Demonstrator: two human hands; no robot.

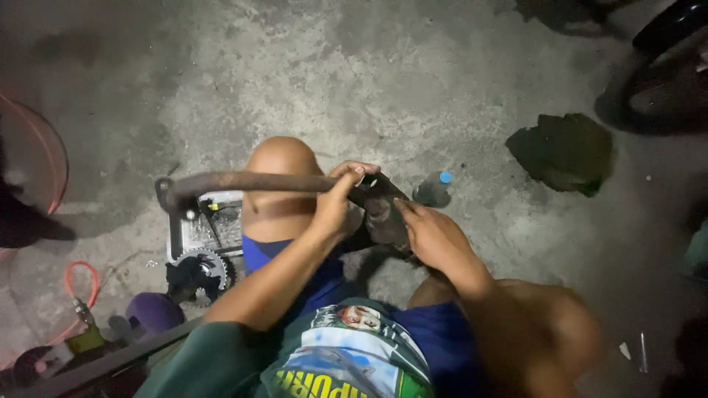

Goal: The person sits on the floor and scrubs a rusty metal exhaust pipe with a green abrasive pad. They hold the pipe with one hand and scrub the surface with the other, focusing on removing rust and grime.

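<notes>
Both hands work over our knees: left hand (335, 203) clamped on a rusty bent steel bar (243, 182), right hand (431, 236) flat against a dark metal part (380, 210). Bar looks heavy, stiff, rough; we'd grip near its end.

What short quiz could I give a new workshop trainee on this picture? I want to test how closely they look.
1. True or false: the left hand grips the long rusty curved metal bar.
2. The right hand rests on which thing? A) the clear plastic bottle with a blue cap B) the dark worn metal part at the bar's end C) the toothed steel sprocket
3. On which side of the person's raised knee does the sprocket lie?

Key:
1. True.
2. B.
3. On the person's left, on the grey concrete floor near a metal tray.
</notes>
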